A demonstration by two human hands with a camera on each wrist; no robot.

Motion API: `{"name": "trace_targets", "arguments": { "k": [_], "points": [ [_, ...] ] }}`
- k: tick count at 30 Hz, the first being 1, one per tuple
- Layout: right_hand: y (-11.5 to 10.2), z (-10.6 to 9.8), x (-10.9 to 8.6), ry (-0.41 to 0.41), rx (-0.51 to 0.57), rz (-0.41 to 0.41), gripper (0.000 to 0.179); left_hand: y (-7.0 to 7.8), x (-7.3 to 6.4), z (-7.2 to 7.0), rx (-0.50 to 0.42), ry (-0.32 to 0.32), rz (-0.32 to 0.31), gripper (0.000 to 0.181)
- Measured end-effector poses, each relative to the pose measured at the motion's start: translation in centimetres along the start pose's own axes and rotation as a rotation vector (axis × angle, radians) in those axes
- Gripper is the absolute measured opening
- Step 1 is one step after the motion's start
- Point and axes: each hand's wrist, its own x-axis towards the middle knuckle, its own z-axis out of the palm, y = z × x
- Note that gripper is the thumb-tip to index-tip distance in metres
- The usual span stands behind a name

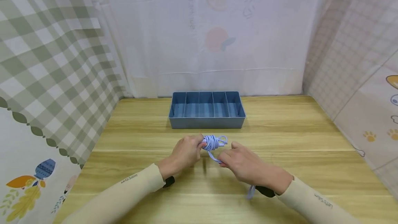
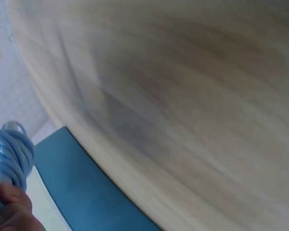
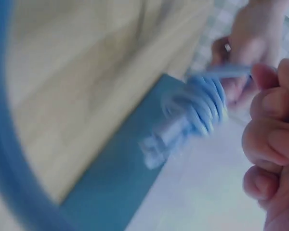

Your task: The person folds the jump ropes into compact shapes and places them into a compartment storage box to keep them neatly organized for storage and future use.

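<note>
A light blue cord (image 1: 211, 142) is wound in several turns into a small bundle, with loops sticking out at its right end. My left hand (image 1: 185, 150) pinches the bundle's left end between thumb and fingers. From the bundle a strand runs down to my right hand (image 1: 240, 161), whose curled fingers grip it. The cord's loose tail (image 1: 251, 192) hangs below my right wrist. In the right wrist view the wound bundle (image 3: 197, 108) looks blurred, with the strand stretched taut to my right fingers. At the lower left of the left wrist view the bundle (image 2: 12, 154) shows above my left thumb.
A blue-grey tray (image 1: 206, 123) with several compartments in a row stands at the back of the wooden table (image 1: 140, 130), beyond both hands. White cloth (image 1: 149, 44) hangs behind the table, checked cloth (image 1: 53, 44) at the left and patterned cloth (image 1: 351, 78) at the right.
</note>
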Motion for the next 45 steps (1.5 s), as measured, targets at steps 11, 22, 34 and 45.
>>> {"name": "trace_targets", "arguments": {
  "k": [11,22,34,45],
  "points": [
    [2.6,-1.7,0.3,0.007,-0.144,-0.143,0.025,0.2,-0.2,-0.5,-0.176,-0.396,0.295,0.017],
    [5.2,0.2,-1.0,0.163,0.162,-0.073,0.023,0.8,-0.5,-0.7,-0.485,-0.358,0.459,0.011],
    [4.9,3.2,-1.8,0.206,0.351,0.168,0.019,2.0,-0.7,-0.4,-0.706,-0.007,0.291,0.018],
    [2.1,3.8,-0.9,0.088,0.333,0.5,0.02,1.9,-0.7,0.6,-0.656,0.227,0.093,0.017]
  ]
}}
